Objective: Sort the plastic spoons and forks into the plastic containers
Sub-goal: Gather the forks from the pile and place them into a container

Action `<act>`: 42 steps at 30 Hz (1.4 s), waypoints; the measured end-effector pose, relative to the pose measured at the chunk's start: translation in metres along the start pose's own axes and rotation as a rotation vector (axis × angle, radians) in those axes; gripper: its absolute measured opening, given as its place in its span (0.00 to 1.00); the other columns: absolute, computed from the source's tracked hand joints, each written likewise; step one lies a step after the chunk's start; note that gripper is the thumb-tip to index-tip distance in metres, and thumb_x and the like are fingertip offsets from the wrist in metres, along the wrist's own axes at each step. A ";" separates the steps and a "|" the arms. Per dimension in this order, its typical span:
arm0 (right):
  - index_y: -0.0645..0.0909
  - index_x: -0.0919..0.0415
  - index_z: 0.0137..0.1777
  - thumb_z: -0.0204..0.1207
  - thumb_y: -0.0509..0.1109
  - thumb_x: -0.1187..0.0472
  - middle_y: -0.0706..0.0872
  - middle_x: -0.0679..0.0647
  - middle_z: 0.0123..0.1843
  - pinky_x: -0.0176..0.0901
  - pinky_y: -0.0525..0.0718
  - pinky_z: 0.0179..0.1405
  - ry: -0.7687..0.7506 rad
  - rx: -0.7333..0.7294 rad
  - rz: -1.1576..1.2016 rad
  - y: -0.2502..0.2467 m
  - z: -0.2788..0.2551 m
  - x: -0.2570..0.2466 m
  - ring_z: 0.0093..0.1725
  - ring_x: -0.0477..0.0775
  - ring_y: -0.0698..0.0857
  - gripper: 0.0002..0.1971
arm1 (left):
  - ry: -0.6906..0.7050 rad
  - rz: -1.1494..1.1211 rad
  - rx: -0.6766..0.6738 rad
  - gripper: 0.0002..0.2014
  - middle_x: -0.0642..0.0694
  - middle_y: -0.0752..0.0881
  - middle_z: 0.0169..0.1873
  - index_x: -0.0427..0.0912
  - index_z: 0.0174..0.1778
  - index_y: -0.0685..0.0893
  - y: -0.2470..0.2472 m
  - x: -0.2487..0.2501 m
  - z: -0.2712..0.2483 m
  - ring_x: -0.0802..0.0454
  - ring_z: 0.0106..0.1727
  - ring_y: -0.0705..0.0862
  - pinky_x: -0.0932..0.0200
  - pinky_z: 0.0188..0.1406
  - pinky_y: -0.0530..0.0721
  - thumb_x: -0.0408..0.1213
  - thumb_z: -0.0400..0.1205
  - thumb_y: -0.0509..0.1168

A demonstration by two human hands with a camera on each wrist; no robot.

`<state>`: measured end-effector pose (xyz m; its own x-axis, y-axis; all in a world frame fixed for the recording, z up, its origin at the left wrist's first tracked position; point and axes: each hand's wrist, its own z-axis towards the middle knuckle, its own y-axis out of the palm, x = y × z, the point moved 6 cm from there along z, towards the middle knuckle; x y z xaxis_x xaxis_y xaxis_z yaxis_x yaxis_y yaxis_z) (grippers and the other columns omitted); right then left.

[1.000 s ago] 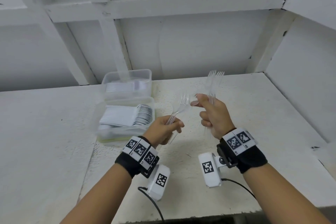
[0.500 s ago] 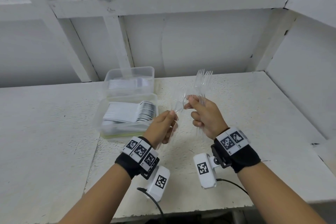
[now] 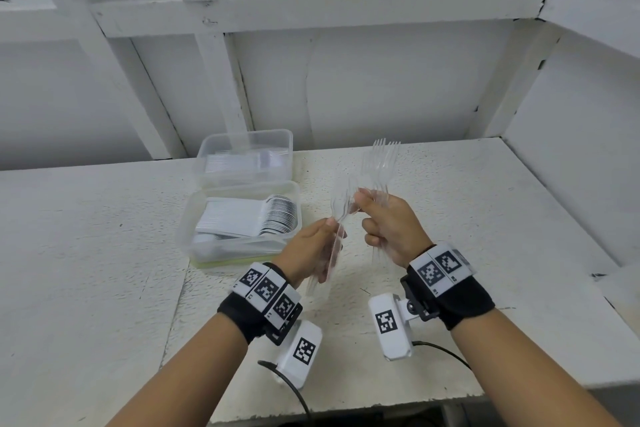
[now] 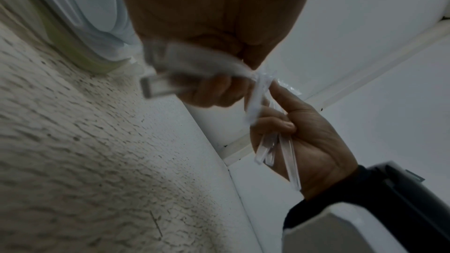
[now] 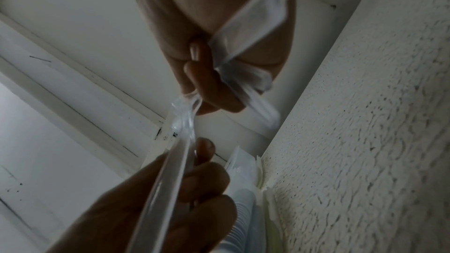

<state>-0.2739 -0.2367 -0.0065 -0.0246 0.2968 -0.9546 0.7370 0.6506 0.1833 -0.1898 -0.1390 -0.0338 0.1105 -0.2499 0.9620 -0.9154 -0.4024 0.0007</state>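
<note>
From the head view, the right hand (image 3: 391, 225) holds a bunch of clear forks (image 3: 381, 163) upright above the table (image 3: 485, 205), its grip closed round them; the left hand (image 3: 311, 250) pinches one fork (image 3: 341, 215), beside two containers (image 3: 242, 215). The left wrist view alone shows the bunch's handle ends (image 4: 268, 153) poking below the right palm. The right wrist view shows fingertips (image 5: 207, 146) pinching that fork's neck.

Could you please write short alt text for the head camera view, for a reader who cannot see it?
Seen from above, a person's right hand grips a bunch of clear plastic forks, tines up, while the left hand holds another clear fork beside it. Two clear plastic containers holding white cutlery stand on the white table to the left.
</note>
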 end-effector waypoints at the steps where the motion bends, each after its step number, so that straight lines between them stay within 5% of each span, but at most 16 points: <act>1: 0.76 0.59 0.39 0.82 0.64 0.59 0.81 0.50 0.36 0.31 0.63 0.13 0.004 -0.006 -0.006 0.001 0.000 0.000 0.14 0.40 0.61 0.09 | -0.013 0.010 -0.011 0.17 0.45 0.76 0.27 0.40 0.41 0.78 0.001 0.001 -0.001 0.54 0.21 0.73 0.65 0.19 0.75 0.44 0.88 0.50; 6: 0.78 0.58 0.39 0.81 0.65 0.59 0.82 0.52 0.38 0.32 0.64 0.14 0.015 -0.017 -0.081 0.003 0.000 0.002 0.15 0.40 0.62 0.09 | -0.055 0.103 -0.050 0.16 0.46 0.80 0.26 0.38 0.52 0.78 0.001 0.004 0.003 0.52 0.25 0.75 0.66 0.20 0.75 0.41 0.89 0.46; 10: 0.79 0.59 0.41 0.80 0.65 0.60 0.83 0.52 0.38 0.32 0.65 0.14 -0.010 -0.031 -0.134 0.005 0.002 0.000 0.16 0.40 0.63 0.07 | -0.170 -0.044 -0.101 0.20 0.48 0.77 0.20 0.40 0.48 0.77 0.007 0.001 0.002 0.50 0.25 0.80 0.57 0.32 0.81 0.48 0.88 0.44; 13: 0.79 0.58 0.41 0.80 0.66 0.58 0.81 0.53 0.36 0.32 0.63 0.14 -0.023 -0.029 -0.171 0.004 0.003 -0.002 0.16 0.40 0.63 0.06 | -0.234 -0.134 -0.120 0.20 0.51 0.70 0.17 0.42 0.42 0.73 0.013 -0.001 0.001 0.55 0.17 0.70 0.66 0.20 0.74 0.52 0.87 0.45; 16: 0.76 0.57 0.49 0.80 0.65 0.54 0.77 0.51 0.35 0.32 0.62 0.14 -0.033 0.041 -0.253 0.000 0.003 -0.007 0.18 0.41 0.64 0.07 | -0.178 -0.145 -0.054 0.17 0.53 0.68 0.18 0.43 0.41 0.74 0.006 0.001 0.006 0.58 0.16 0.64 0.70 0.17 0.63 0.51 0.87 0.49; 19: 0.66 0.55 0.61 0.83 0.57 0.49 0.73 0.52 0.37 0.32 0.63 0.16 -0.020 0.119 -0.290 -0.007 0.001 -0.008 0.22 0.43 0.64 0.13 | -0.105 -0.121 0.003 0.15 0.53 0.69 0.21 0.43 0.41 0.76 -0.003 0.006 0.009 0.59 0.18 0.65 0.68 0.17 0.62 0.47 0.87 0.52; 22: 0.64 0.53 0.61 0.85 0.53 0.50 0.70 0.51 0.36 0.32 0.61 0.15 -0.011 0.103 -0.198 -0.006 -0.001 -0.005 0.22 0.42 0.62 0.10 | -0.063 -0.141 0.039 0.14 0.52 0.69 0.23 0.43 0.41 0.77 -0.001 0.008 0.009 0.60 0.19 0.66 0.67 0.18 0.62 0.46 0.87 0.53; 31: 0.78 0.58 0.46 0.83 0.61 0.61 0.73 0.50 0.31 0.32 0.70 0.23 -0.168 0.135 -0.201 -0.007 -0.005 -0.003 0.29 0.43 0.71 0.06 | 0.002 -0.290 0.090 0.11 0.46 0.76 0.29 0.40 0.43 0.77 0.006 0.012 0.009 0.57 0.25 0.78 0.65 0.23 0.77 0.37 0.87 0.53; 35: 0.80 0.57 0.57 0.80 0.65 0.63 0.82 0.47 0.37 0.29 0.74 0.38 -0.263 0.203 -0.261 -0.008 -0.006 -0.003 0.37 0.39 0.78 0.08 | 0.022 -0.313 0.124 0.07 0.45 0.82 0.32 0.38 0.46 0.79 0.005 0.012 0.007 0.54 0.31 0.84 0.60 0.33 0.86 0.35 0.85 0.59; 38: 0.75 0.48 0.60 0.80 0.65 0.63 0.84 0.47 0.41 0.20 0.74 0.42 -0.280 0.224 -0.285 -0.008 -0.007 -0.002 0.46 0.35 0.82 0.13 | 0.034 -0.334 0.142 0.05 0.44 0.85 0.34 0.37 0.46 0.79 0.003 0.010 0.007 0.54 0.33 0.86 0.58 0.36 0.88 0.34 0.84 0.61; 42: 0.82 0.70 0.49 0.79 0.66 0.63 0.84 0.52 0.41 0.28 0.75 0.44 -0.202 0.297 -0.293 -0.009 -0.003 0.002 0.50 0.51 0.81 0.08 | 0.043 -0.305 0.164 0.05 0.45 0.86 0.34 0.38 0.43 0.79 0.002 0.007 0.007 0.55 0.33 0.86 0.60 0.36 0.87 0.33 0.84 0.62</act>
<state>-0.2827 -0.2400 -0.0097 -0.1504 -0.0308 -0.9881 0.8807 0.4500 -0.1481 -0.1884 -0.1480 -0.0286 0.3499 -0.0600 0.9349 -0.7681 -0.5896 0.2496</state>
